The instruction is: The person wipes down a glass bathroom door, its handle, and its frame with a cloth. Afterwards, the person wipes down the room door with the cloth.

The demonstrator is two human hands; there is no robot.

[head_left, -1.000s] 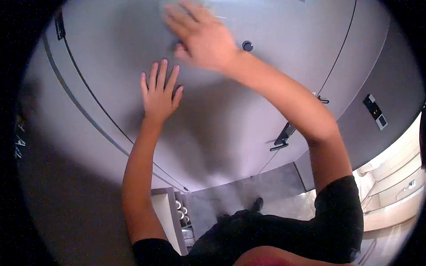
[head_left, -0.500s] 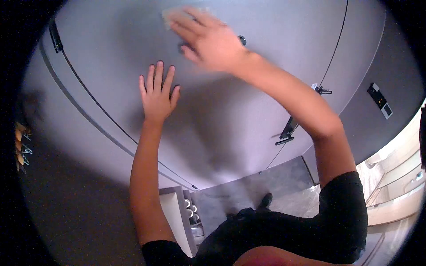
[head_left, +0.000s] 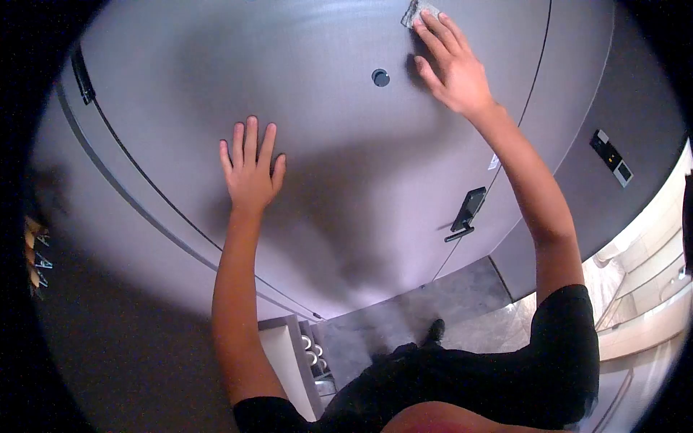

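Note:
A large grey door [head_left: 310,216] stands before me. My left hand [head_left: 249,162] lies flat on its surface with the fingers spread and nothing held. Higher up and to the right, my right hand [head_left: 458,72] presses a crumpled light grey cloth [head_left: 420,13] to the door under its fingertips. The thumb is apart from the other fingers. Between the hands, nearer the right one, is a round black peephole [head_left: 380,78]. A black handle with a lock plate [head_left: 471,208] sits lower on the door's right side.
A black hinge [head_left: 83,76] is at the upper left door edge. On the right wall is a switch panel [head_left: 611,158]. An open shelf unit [head_left: 292,361] with round white items stands at lower left, beside the grey floor [head_left: 462,296].
My right hand has moved right with the cloth, past the peephole, and the peephole now shows fully. My left hand stays flat on the door.

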